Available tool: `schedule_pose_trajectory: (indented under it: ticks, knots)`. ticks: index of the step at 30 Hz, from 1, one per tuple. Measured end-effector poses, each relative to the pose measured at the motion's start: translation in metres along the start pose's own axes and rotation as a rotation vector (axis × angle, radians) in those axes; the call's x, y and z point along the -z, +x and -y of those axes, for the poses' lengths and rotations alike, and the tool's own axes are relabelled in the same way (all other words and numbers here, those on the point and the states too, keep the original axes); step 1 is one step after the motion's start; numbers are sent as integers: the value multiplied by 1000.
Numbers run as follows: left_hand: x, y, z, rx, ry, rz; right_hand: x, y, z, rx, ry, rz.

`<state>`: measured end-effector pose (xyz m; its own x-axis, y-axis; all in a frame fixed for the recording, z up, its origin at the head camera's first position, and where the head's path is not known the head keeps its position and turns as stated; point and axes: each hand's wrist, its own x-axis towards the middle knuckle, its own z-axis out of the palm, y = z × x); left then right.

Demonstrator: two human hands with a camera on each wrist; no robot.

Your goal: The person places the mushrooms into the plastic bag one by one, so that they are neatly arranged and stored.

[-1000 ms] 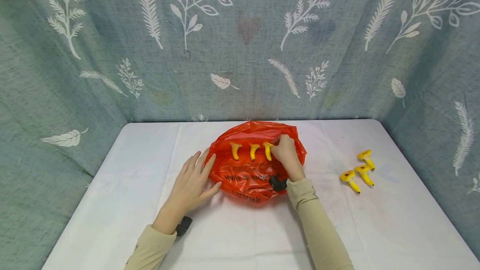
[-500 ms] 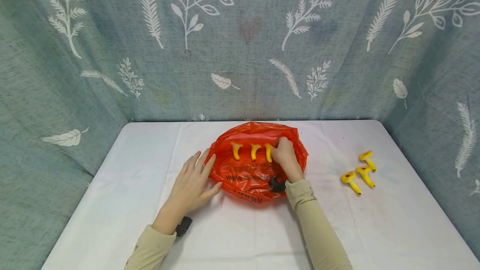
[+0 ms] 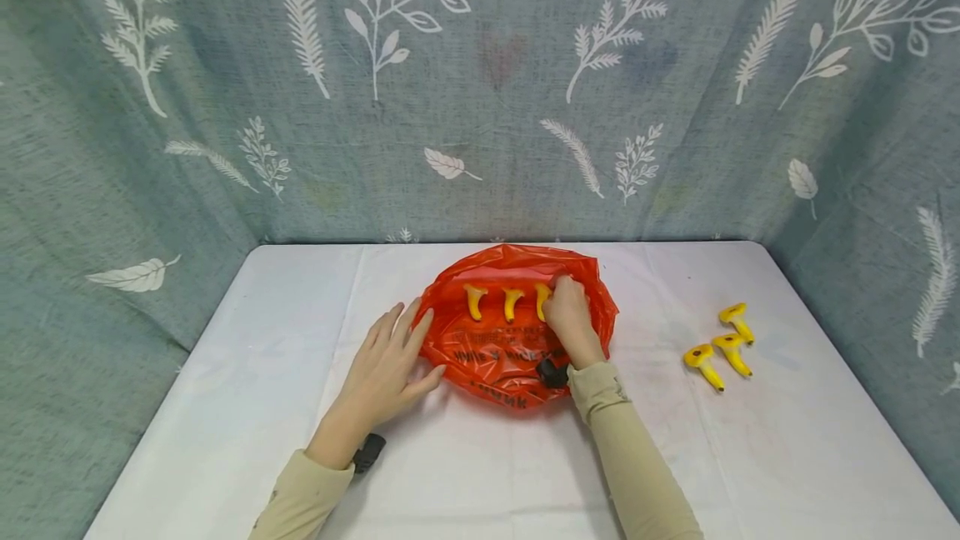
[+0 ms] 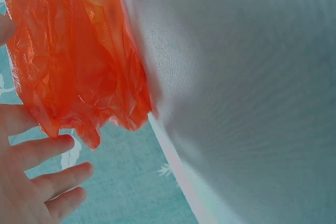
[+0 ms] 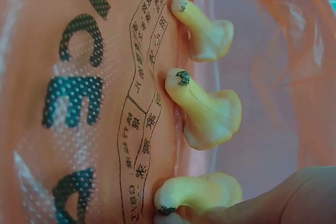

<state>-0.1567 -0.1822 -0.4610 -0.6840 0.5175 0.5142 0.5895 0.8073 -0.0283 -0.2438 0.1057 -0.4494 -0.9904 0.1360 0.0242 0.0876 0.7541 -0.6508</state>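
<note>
We've got our right hand (image 3: 570, 317) pinching the third yellow plastic mushroom (image 3: 542, 300) on the crinkly orange plastic bag (image 3: 498, 352); left hand (image 3: 386, 369) flat, fingers spread, pinning the bag's edge. Seat it level w/ the other two.

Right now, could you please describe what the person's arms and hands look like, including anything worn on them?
Both arms wear long beige sleeves, the left sleeve and the right sleeve, ending at the wrists. A small black device is strapped at each wrist, the left one and the right one. The left hand and right hand are bare: no gloves or rings visible.
</note>
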Motion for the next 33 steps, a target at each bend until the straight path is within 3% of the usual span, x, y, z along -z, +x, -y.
schedule_pose_trajectory:
  ticks: [10, 17, 27, 33]
  knots:
    - [-2, 1, 0, -2, -1, 6, 4, -1, 1, 14, -19, 1]
    - [-1, 0, 0, 3, -11, 9, 9, -5, 4, 81, -17, -14]
    - [-1, 0, -1, 0, -17, -1, 21, -10, 15, 47, -74, 66]
    - [-1, 0, -1, 1, -16, 4, 34, -19, 24, 92, -46, 78]
